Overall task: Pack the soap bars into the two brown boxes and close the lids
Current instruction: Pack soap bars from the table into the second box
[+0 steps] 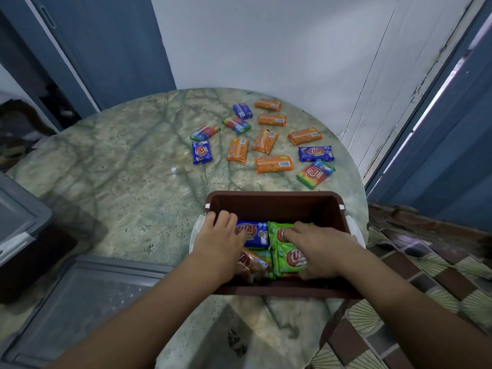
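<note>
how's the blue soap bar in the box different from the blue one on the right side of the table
The blue bar in the brown box lies packed tight against green bars, partly covered by the left hand; the blue bar on the table lies loose, apart from its neighbours and fully visible. The boxed one is already packed; the table one still waits. Both lie flat, label up, with the same red logo.

Free room around the brown box (274, 202)

Beyond the box's far wall, loose soap bars (274, 164) crowd the tabletop; left of the box the marble table (119, 166) lies bare.
</note>
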A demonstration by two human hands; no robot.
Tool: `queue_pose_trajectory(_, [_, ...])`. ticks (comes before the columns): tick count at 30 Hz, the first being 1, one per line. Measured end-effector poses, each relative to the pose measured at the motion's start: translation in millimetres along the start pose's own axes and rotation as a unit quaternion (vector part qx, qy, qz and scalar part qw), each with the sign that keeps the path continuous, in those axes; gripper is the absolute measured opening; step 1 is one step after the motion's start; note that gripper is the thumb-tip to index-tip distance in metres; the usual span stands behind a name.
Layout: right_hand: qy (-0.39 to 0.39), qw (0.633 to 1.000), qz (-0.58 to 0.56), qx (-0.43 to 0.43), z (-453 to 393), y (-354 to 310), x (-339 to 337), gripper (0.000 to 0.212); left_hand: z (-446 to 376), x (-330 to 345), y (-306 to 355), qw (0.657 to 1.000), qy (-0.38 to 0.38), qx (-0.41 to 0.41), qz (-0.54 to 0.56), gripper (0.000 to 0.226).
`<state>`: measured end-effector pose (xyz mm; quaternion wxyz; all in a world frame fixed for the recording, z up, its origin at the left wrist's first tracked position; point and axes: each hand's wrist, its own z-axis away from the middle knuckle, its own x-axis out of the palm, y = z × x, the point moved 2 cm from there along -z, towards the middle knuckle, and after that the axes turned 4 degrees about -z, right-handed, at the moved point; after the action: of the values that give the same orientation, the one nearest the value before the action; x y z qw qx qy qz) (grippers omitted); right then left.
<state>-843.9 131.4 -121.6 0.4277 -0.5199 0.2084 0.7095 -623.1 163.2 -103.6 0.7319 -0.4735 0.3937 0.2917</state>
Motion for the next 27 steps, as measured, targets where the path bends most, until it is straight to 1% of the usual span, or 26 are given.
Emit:
queue_pose_trajectory(3, [0.005, 1.000, 0.013, -0.007, -0.6, -0.6, 0.2, 0.085, -1.2, 2.2, 0.1, 1.000, -0.019, 0.004, 0.005, 0.077])
queue_pose_trajectory(5, [0.012, 1.000, 0.023, -0.008, -0.9, -0.9, 0.5, 0.083, -1.3, 1.4, 0.5, 0.999, 0.001, 0.012, 0.032, 0.071])
queue_pose_trajectory(7, [0.017, 1.000, 0.023, -0.003, -0.8, -1.4, 1.2, 0.082, -1.5, 1.3, 1.3, 0.995, 0.031, 0.051, 0.079, 0.064])
queue_pose_trajectory(8, [0.018, 1.000, 0.024, -0.002, -0.8, -1.6, 1.4, 0.081, -1.9, 1.7, 1.7, 0.992, 0.032, 0.076, 0.098, 0.065])
queue_pose_trajectory(10, [0.017, 0.999, 0.029, -0.002, -0.8, -2.6, 1.4, 0.081, -2.1, 3.4, 2.4, 0.987, 0.008, 0.109, 0.115, 0.069])
queue_pose_trajectory(14, [0.026, 0.999, 0.036, -0.004, -1.0, -4.7, -0.1, 0.085, -4.0, 10.2, 5.6, 0.989, -0.010, 0.107, 0.106, 0.066])
queue_pose_trajectory(18, [0.025, 0.998, 0.053, -0.003, -0.4, -7.0, 1.3, 0.086, -4.9, 12.4, 7.7, 0.990, -0.018, 0.089, 0.110, 0.073])
queue_pose_trajectory(23, [0.010, 0.998, 0.068, -0.011, 0.9, -12.6, 1.9, 0.094, -5.8, 13.5, 9.4, 0.991, 0.013, 0.080, 0.106, 0.073])
queue_pose_trajectory(27, [0.025, 0.998, 0.064, -0.014, 0.1, -18.1, 7.7, 0.089, -6.7, 12.1, 9.3, 0.990, 0.018, 0.096, 0.105, 0.069])
